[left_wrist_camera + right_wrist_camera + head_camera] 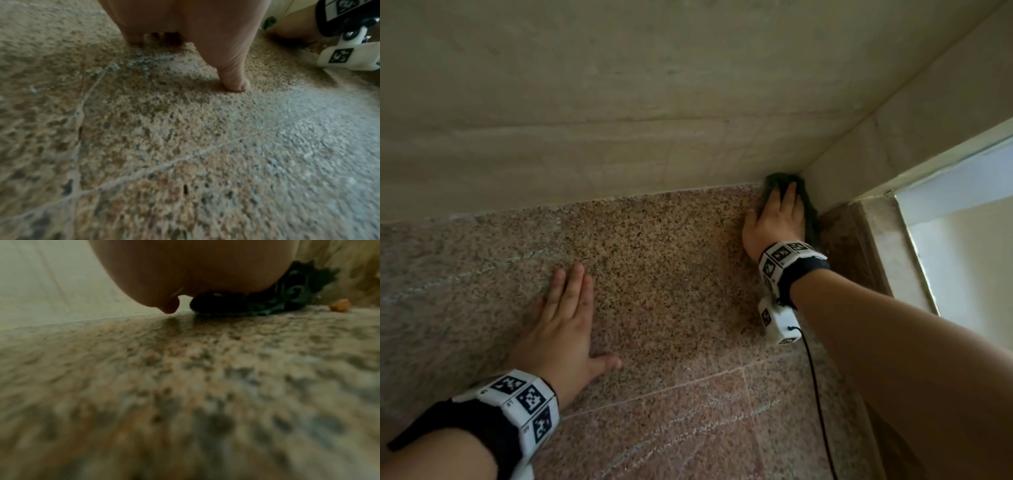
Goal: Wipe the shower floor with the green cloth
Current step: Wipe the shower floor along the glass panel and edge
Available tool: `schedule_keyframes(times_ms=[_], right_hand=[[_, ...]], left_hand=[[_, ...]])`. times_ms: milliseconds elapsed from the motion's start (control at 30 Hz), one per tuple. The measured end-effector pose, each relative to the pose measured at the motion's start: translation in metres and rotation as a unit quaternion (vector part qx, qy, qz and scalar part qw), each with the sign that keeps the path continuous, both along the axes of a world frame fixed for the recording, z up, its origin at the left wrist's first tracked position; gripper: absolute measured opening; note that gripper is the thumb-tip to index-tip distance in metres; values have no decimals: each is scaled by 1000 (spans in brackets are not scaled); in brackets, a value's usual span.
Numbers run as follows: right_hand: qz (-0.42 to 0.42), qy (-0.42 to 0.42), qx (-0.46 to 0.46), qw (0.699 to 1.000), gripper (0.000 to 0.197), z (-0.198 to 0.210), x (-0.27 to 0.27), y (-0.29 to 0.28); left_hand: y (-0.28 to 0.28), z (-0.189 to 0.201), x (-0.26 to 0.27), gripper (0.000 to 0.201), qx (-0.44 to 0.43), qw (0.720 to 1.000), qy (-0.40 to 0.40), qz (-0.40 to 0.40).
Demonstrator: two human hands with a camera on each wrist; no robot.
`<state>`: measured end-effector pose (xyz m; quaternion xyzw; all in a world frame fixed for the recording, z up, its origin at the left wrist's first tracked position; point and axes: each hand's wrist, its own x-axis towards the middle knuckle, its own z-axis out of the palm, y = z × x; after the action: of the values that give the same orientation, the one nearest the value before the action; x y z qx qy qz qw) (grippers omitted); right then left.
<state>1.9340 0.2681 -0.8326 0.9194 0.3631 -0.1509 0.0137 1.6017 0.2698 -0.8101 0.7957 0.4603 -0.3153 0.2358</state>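
The green cloth [810, 209] lies on the speckled granite shower floor [661, 274], pushed into the far right corner where the two beige walls meet. My right hand [779, 212] lies flat on top of it with straight fingers, pressing it down; in the right wrist view the palm [195, 272] covers most of the cloth [296, 295]. My left hand [566, 318] rests flat on the bare floor at the left, fingers straight and together, thumb out to the side [234, 79]. It holds nothing.
A beige back wall [619, 120] and a side wall [893, 120] bound the floor. A raised stone threshold [859, 246] and a pale door frame [917, 240] run along the right. A black cable [815, 394] hangs from the right wrist camera. A small orange crumb [339, 305] lies by the cloth.
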Motion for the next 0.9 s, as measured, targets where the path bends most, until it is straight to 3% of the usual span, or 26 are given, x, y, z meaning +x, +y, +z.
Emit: schedule_keyframes(times_ms=[133, 333, 400, 467, 533, 633, 733, 800, 900], right_hand=[[31, 81, -7, 996, 65, 7, -26, 15], [271, 180, 52, 944, 65, 22, -127, 18], [227, 146, 117, 956, 63, 26, -125, 17], [144, 126, 126, 973, 63, 29, -102, 18], [135, 116, 98, 979, 61, 30, -78, 16], [159, 77, 151, 973, 55, 28, -54, 2], [79, 17, 131, 988, 61, 22, -40, -8], [-3, 43, 106, 993, 63, 21, -33, -3], [-109, 135, 137, 975, 40, 26, -28, 11]], left_hand=[[0, 2, 0, 127, -10, 1000, 0, 6], [1, 3, 2, 126, 9, 1000, 0, 6], [1, 2, 1, 127, 8, 1000, -9, 10], [1, 1, 1, 127, 2, 1000, -19, 12], [1, 1, -2, 127, -4, 1000, -23, 17], [0, -1, -1, 127, 6, 1000, -17, 8], [1, -1, -1, 127, 7, 1000, -12, 8], [0, 0, 0, 127, 8, 1000, -12, 5], [1, 0, 0, 126, 11, 1000, -13, 3]])
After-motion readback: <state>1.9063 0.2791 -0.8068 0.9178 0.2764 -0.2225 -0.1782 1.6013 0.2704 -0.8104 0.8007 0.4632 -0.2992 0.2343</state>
